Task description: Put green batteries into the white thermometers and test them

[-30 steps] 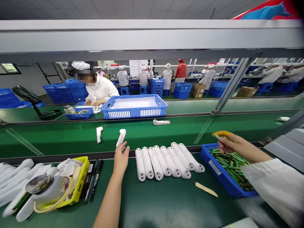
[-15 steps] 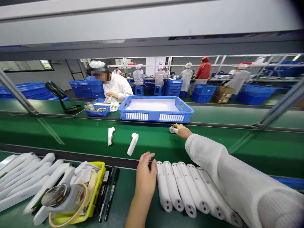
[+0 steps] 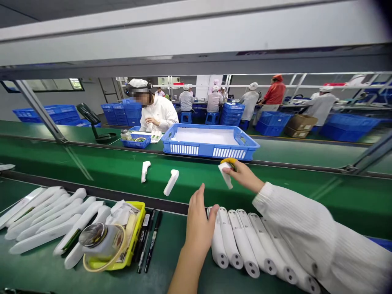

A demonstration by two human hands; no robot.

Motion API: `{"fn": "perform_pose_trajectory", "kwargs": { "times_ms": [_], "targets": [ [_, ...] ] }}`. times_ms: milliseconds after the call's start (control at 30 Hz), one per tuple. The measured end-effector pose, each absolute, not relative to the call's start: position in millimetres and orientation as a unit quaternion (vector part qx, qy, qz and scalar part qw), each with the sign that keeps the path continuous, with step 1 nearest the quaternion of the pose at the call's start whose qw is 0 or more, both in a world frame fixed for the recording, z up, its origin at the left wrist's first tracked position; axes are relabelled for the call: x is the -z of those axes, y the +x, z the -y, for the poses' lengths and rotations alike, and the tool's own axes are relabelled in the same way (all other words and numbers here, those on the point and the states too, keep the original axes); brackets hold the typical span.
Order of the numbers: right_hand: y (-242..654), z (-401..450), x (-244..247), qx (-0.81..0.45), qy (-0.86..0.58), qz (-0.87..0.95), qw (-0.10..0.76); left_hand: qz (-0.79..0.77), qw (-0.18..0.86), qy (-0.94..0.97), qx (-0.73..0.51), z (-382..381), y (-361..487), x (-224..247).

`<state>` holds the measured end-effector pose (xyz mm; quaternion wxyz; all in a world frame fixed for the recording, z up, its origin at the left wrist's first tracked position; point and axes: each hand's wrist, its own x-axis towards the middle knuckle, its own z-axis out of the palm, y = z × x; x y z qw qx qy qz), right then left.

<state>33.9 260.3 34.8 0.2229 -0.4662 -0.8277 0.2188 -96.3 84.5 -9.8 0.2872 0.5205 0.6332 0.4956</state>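
My right hand (image 3: 243, 173) is closed on a white plastic housing (image 3: 226, 176), held tilted over the green belt (image 3: 196, 179). Something yellow shows at its index finger, perhaps a finger cover. My left hand (image 3: 200, 218) is open, thumb apart from the fingers, with nothing in it. It is beside a row of long white housings (image 3: 241, 245), each with two dark holes in the near end, and covers part of the leftmost one. Two white angled housings (image 3: 171, 182) lie apart on the belt to the left.
A blue crate (image 3: 211, 143) stands beyond the belt. At left lie several white housings (image 3: 45, 216), a yellow tray (image 3: 139, 222) with a jar (image 3: 99, 241), and black pens (image 3: 150, 241). A co-worker (image 3: 159, 110) sits opposite. A metal post (image 3: 39, 110) rises at left.
My right hand has lifted the white housing from the far side of the belt and brought it nearer. My left hand has opened wider. The two belt housings have shifted slightly leftward relative to the crate.
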Motion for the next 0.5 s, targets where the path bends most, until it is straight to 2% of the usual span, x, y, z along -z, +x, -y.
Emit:
{"fn": "perform_pose_trajectory", "kwargs": {
  "times_ms": [100,200,333,433,500],
  "targets": [
    [44,-197,-58,-0.409,-0.367,0.793,0.265,-0.567,0.286,0.571,-0.52,-77,-81,-1],
    [56,-146,-75,-0.611,-0.265,0.668,0.333,-0.481,0.315,0.551,-0.605,-67,-64,-14],
    [76,-104,-95,-0.65,-0.247,0.573,0.434,-0.318,0.468,0.42,-0.71,-55,-51,-35],
    [91,-76,-104,-0.639,-0.235,0.582,0.444,-0.184,0.601,0.309,-0.713,-46,-48,-52],
    [97,-58,-104,-0.636,-0.221,0.6,0.432,-0.148,0.645,0.257,-0.704,-41,-46,-61]
  ]
}}
